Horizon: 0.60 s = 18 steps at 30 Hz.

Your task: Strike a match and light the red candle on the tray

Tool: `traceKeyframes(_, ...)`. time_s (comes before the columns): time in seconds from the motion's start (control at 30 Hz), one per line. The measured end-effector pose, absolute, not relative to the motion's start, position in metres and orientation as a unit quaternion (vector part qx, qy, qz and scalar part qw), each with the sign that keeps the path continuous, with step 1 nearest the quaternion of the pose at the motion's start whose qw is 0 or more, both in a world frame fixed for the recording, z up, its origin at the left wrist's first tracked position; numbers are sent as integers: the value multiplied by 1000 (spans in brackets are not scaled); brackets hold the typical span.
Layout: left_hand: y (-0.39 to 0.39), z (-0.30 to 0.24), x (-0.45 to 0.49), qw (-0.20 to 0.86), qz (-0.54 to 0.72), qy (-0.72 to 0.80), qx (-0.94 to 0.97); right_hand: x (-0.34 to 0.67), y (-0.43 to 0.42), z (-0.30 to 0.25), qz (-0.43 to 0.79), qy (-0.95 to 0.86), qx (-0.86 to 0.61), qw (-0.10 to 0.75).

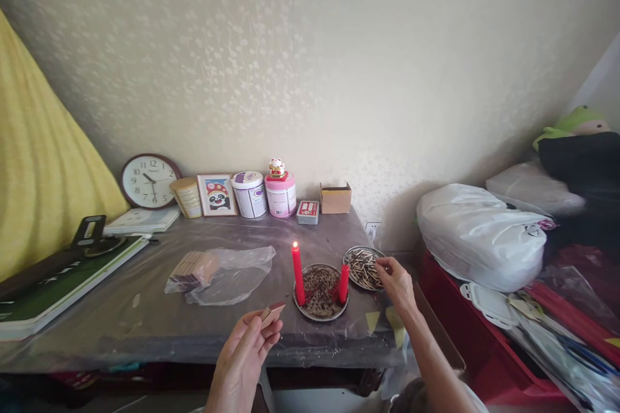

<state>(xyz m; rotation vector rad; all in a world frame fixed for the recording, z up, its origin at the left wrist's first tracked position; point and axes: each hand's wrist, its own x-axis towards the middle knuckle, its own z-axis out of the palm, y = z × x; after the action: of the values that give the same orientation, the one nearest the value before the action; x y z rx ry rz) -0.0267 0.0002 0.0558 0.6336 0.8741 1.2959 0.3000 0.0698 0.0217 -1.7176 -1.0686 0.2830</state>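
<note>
My left hand grips a small matchbox between thumb and fingers, in front of the table edge. My right hand is at the right rim of a metal plate heaped with burnt matchsticks. Its thumb and forefinger are pinched together; whatever is between them is too small to make out. Between my hands, a second round plate with dark residue carries two upright red candles. The taller candle on the left burns with a small flame. No flame shows on the shorter candle.
A plastic-wrapped stack of matchboxes lies left on the covered table. Along the wall stand a clock, a panda picture, two tubs, a tin and a cardboard box. A red bin stands right.
</note>
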Motion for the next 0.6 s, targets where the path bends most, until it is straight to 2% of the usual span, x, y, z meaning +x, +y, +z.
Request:
traceKeyframes(0.27,1,51,-31,683,560,378,277,283,30,33,114,-469,-709,515)
traceKeyframes(0.43,-2,43,-28,701,501,393,322,234,-18,33,210,-545,-629,512)
traceKeyframes(0.6,-13,41,-22,662,435,409,453,182,-41,37,296,-655,-529,451)
